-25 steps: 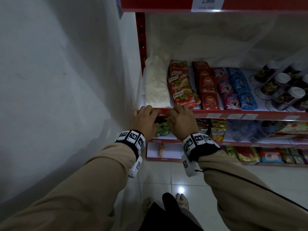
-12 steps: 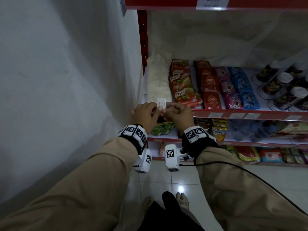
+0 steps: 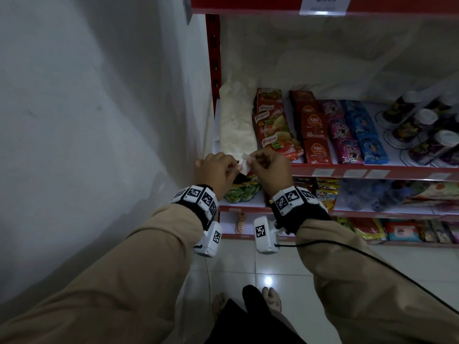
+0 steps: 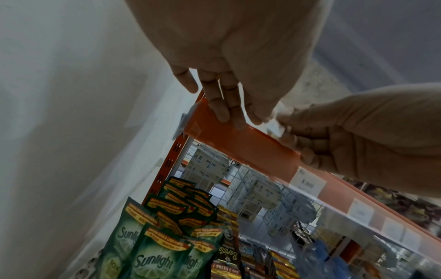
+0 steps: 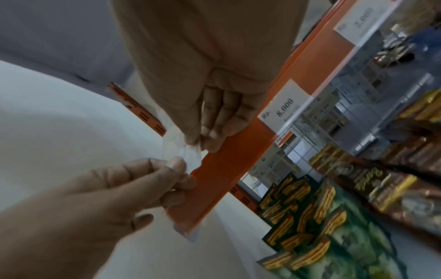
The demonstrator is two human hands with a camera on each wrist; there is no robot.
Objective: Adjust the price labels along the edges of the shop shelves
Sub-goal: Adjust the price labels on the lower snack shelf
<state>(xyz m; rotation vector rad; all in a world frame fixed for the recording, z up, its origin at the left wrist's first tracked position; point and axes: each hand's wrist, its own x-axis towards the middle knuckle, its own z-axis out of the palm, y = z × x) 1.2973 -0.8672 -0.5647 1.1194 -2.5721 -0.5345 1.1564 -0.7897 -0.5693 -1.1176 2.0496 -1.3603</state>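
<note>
A small white price label [image 3: 244, 164] is off the red shelf edge [image 3: 352, 168], at that edge's left end. My left hand [image 3: 233, 167] and right hand [image 3: 253, 162] both pinch it, one at each side. In the left wrist view the label [image 4: 276, 123] sits between both hands' fingertips just above the edge strip [image 4: 238, 145], and two left fingers [image 4: 222, 111] lie on the strip. The right wrist view shows the label [image 5: 188, 151] as a blurred pale slip between the hands. A label reading 8.000 [image 5: 284, 107] stays in the strip to the right.
A white wall [image 3: 99, 120] stands close on the left, by the red upright [image 3: 215, 58]. Sachets [image 3: 273, 125] and cups [image 3: 419, 130] fill the shelf behind. More labels [image 3: 323, 173] line the edge to the right. A 2.000 label [image 3: 323, 3] hangs on the shelf above. Green Sunlight pouches [image 4: 152, 245] sit below.
A second ago both hands lay on the shelf edge. They have since lifted and turned, and the white label is now pinched between them, tilted over the edge.
</note>
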